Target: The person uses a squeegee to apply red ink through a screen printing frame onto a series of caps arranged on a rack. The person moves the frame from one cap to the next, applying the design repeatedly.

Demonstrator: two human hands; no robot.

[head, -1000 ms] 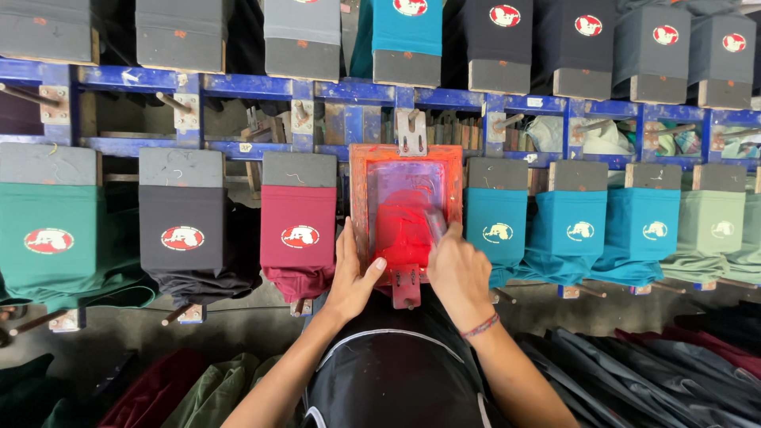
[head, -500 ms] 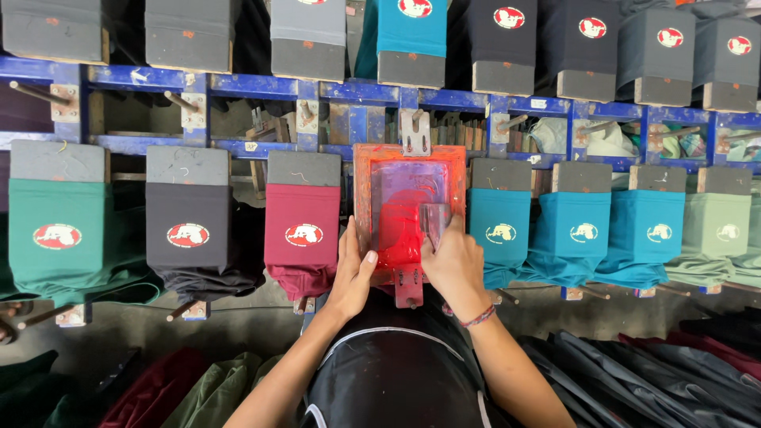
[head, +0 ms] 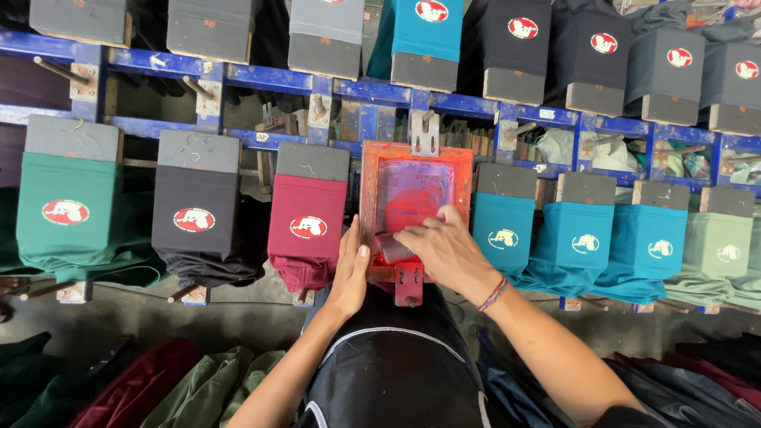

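Both hands (head: 396,257) lower on screen frame (head: 414,208) than before

There is one view only, from a camera worn on the person's head. It looks steeply down and forward, over the person's dark-clad body at the bottom edge and along both forearms. It sits close to the red printing frame (head: 414,208) at the centre, where the hands are. Farther off, across the upper half, it takes in the blue rack (head: 372,93) and its rows of shirt-covered boards, cut off at both sides.
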